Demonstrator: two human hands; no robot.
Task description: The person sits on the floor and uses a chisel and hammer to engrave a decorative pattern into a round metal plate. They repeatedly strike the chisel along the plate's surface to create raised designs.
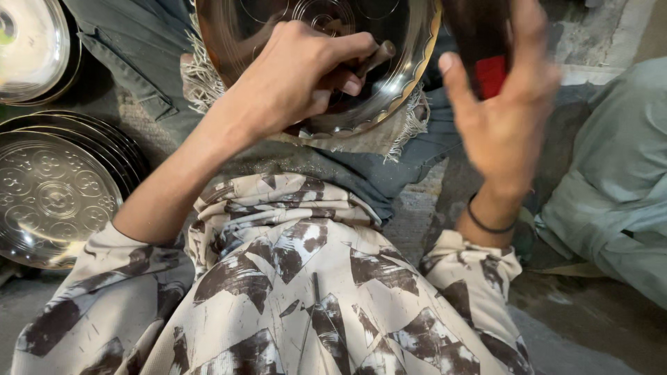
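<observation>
A round brass-coloured metal plate [410, 62] with embossed circles and a scalloped rim rests on a frayed cloth over my lap. My left hand [295, 69] is closed around a thin metal punch tool [375, 57] whose tip rests on the plate. My right hand [504, 104], blurred and raised at the upper right, grips a dark hammer-like tool with a red part [490, 73]. A black band circles my right wrist.
A stack of embossed silver plates [52, 191] lies at the left, with more plates [31, 45] at the top left. Another person's leg in grey-green cloth [615, 180] sits at the right. The frayed cloth [410, 128] edges the plate.
</observation>
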